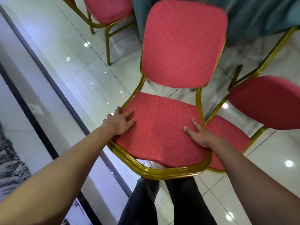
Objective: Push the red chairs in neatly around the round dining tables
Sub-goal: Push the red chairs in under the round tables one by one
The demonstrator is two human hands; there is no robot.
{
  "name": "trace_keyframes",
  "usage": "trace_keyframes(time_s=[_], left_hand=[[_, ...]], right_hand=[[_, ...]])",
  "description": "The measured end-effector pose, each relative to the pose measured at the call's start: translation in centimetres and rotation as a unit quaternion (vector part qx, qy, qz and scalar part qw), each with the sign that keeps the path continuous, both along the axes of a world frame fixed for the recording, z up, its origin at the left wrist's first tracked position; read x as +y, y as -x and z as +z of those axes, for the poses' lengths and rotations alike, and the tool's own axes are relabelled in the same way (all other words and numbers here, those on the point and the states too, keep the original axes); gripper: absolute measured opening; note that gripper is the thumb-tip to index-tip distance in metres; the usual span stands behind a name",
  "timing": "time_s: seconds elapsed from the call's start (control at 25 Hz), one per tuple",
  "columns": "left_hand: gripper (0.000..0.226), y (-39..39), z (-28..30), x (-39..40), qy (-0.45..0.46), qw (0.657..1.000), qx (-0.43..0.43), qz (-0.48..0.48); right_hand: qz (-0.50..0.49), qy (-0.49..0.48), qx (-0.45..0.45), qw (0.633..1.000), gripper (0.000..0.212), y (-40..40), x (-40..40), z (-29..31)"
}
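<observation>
Both hands, left (121,121) and right (200,135), grip the gold-framed, dotted red chair (164,127) seat's edges.

Three red chairs (164,127) (110,10) (263,101) are showing, with two hands (121,121) (200,135) and one tablecloth (259,13).

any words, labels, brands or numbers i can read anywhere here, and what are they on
None can be read. The red chair under both hands shows only a dotted pattern, the wall plate bears no legible marking, and the black-and-white picture at left shows no text.
</observation>
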State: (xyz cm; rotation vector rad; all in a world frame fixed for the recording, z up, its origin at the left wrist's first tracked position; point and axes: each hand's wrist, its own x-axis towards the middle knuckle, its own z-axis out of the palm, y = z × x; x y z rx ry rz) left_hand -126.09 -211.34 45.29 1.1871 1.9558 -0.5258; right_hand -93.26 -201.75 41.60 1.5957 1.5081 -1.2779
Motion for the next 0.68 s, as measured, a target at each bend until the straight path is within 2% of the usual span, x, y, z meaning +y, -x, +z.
trace_keyframes(time_s=[0.16,0.28,0.36,0.44,0.56,0.68], left_hand=[[0.063,0.1,7.6,0.7,-0.051,0.998,-0.029,-0.003],[0.068,-2.6,12.9,0.6,-0.157,0.984,-0.061,0.063],[0.075,-5.2,15.3,0.6,-0.247,0.967,-0.031,0.052],[0.074,-6.8,16.4,1.6,-0.331,0.941,-0.008,0.066],[0.071,-6.9,17.0,4.6,-0.381,0.917,0.003,0.117],[0.063,-6.7,17.0,7.7,-0.403,0.904,0.014,0.143]], right_hand=[[-0.018,0.030,0.017,0.999,0.083,-0.5,3.3,5.6],[-0.015,0.014,0.019,1.000,0.078,-1.4,6.0,9.0],[-0.035,-0.020,0.033,0.999,0.074,-2.1,7.4,11.1],[-0.058,-0.048,0.059,0.995,0.068,-2.4,8.3,13.1],[-0.092,-0.162,0.100,0.977,0.066,-2.1,8.7,16.5],[-0.123,-0.337,0.190,0.914,0.067,-0.9,6.9,19.7]])
